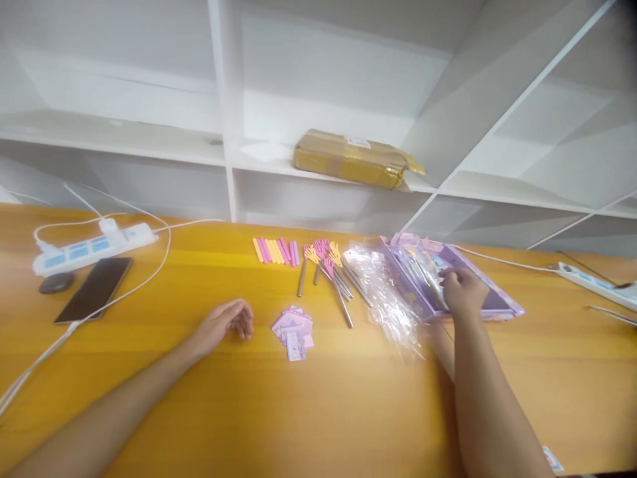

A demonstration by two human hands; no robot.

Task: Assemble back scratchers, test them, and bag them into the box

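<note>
My right hand (pixel 464 291) reaches into a purple box (pixel 502 305), fingers closed beside shiny plastic-wrapped packets (pixel 423 269); what they grip is hidden. To the left, my left hand (pixel 229 320) is held over the table with loosely curled fingers and nothing in it. Nearest to it lies a loose pile of small purple cards (pixel 295 332). Behind the cards are metal rods with pink and yellow hand-shaped heads (pixel 323 252), like small back scratchers. A row of pink, yellow and purple sticks (pixel 275 251) lies beside them. Crumpled clear plastic (pixel 388 299) touches the box's left side.
On the left are a white power strip (pixel 94 249), a dark phone (pixel 94 290), a black mouse-like object (pixel 56 283) and looping white cables. A taped brown parcel (pixel 353 158) rests on the white shelf behind. Another power strip (pixel 597 282) is at right.
</note>
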